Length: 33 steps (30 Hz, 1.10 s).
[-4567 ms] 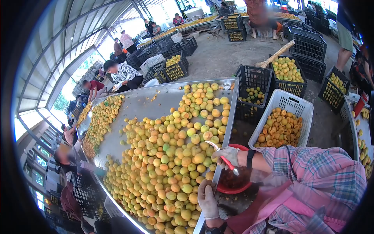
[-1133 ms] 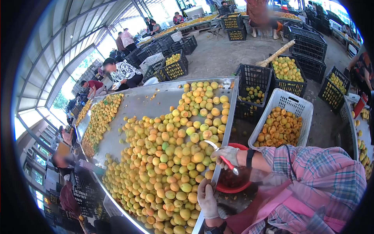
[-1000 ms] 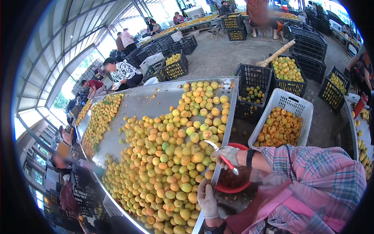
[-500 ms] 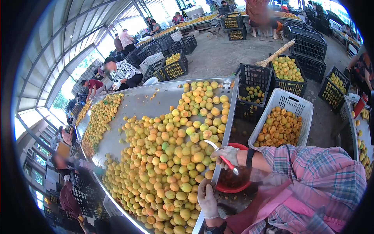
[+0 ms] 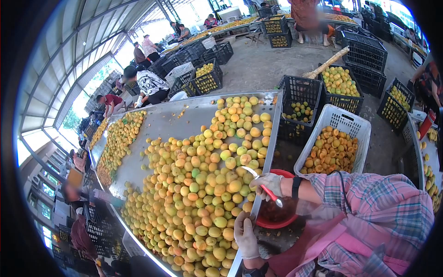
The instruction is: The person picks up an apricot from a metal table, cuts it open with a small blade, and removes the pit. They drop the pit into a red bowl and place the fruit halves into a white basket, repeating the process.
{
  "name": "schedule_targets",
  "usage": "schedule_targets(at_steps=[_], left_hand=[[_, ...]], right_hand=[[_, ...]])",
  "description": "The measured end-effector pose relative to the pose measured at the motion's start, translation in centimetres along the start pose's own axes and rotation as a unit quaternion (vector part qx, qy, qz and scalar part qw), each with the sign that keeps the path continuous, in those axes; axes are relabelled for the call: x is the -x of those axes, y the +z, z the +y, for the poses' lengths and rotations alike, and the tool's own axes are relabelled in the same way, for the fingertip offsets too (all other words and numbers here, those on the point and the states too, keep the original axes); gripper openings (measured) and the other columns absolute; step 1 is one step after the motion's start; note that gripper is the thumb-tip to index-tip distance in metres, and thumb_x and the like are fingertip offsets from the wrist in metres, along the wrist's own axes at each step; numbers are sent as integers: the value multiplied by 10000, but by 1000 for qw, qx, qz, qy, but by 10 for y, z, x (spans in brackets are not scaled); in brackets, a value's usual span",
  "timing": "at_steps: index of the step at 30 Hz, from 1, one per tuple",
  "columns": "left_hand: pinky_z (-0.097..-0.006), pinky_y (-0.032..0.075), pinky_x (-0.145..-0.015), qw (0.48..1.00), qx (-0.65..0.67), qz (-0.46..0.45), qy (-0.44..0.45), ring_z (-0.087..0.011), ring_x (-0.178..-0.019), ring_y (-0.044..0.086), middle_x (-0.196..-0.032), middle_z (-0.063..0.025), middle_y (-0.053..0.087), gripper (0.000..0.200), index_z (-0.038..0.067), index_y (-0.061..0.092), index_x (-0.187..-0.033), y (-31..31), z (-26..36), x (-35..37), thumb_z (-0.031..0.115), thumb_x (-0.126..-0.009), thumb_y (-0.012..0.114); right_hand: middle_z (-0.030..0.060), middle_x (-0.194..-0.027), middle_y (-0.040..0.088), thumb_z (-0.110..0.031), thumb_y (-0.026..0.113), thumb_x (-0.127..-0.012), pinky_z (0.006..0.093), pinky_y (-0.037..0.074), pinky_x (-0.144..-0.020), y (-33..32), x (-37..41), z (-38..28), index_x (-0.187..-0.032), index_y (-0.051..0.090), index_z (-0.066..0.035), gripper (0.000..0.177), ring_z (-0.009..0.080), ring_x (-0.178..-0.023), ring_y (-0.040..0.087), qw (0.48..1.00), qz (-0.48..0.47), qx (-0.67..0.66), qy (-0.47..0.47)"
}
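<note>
My right hand (image 5: 270,185), in a pale glove, is closed round the red handle of a small curved knife (image 5: 266,190); its curved blade points out over the fruit. My left hand (image 5: 246,236), also gloved, is at the metal rim of the sorting table (image 5: 272,152), with its fingers curled together; whatever they may hold is hidden. Yellow-orange apricots (image 5: 198,184) cover much of the table in front of both hands. Below my right hand, beyond the rim, stands a red basin (image 5: 277,222) with dark, wet-looking contents.
A white crate (image 5: 362,120) of halved apricots stands beside the table. Black crates (image 5: 300,90) of fruit are behind it, one with a straw broom (image 5: 327,64) across it. Co-workers (image 5: 150,85) sit along the table's far side.
My hands, the knife and the fruit near them look unchanged. Across the table, the co-worker in the patterned top has turned and bent the head lower.
</note>
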<state>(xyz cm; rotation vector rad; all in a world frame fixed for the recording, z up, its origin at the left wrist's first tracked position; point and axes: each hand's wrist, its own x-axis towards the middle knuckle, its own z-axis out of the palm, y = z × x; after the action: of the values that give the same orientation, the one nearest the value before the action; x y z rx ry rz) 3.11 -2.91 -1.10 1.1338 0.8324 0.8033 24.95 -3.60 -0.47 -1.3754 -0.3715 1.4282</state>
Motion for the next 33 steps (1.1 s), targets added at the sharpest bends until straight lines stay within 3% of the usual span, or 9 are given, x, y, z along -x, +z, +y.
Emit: schedule_targets(at_steps=[26, 28, 33], left_hand=[[-298, 515, -864, 1000, -9, -2, 4, -201, -1017, 616, -1209, -158, 583, 344, -64, 483, -1288, 1, 2, 1, 73, -973, 486], [-296, 514, -860, 1000, -11, -2, 6, -199, -1015, 615, -1206, -158, 584, 347, -70, 480, -1288, 2, 3, 2, 73, -971, 487], [-293, 512, -853, 1000, -10, 1, 5, -197, -1012, 615, -1205, -159, 584, 353, -75, 476, -1290, 2, 3, 2, 71, -969, 488]], right_hand=[[33, -670, 626, -317, 662, -853, 295, 498, -420, 0, 0, 0, -931, 623, -86, 246, 146, -487, 587, 1000, -1, 7, -2], [79, -712, 634, -301, 688, -817, 312, 517, -412, 0, 0, 0, -949, 611, -34, 308, 181, -509, 596, 1000, -1, -2, -3], [77, -712, 634, -304, 688, -817, 315, 518, -420, 0, -1, 0, -956, 610, -37, 310, 182, -510, 596, 1000, -2, 3, 1]])
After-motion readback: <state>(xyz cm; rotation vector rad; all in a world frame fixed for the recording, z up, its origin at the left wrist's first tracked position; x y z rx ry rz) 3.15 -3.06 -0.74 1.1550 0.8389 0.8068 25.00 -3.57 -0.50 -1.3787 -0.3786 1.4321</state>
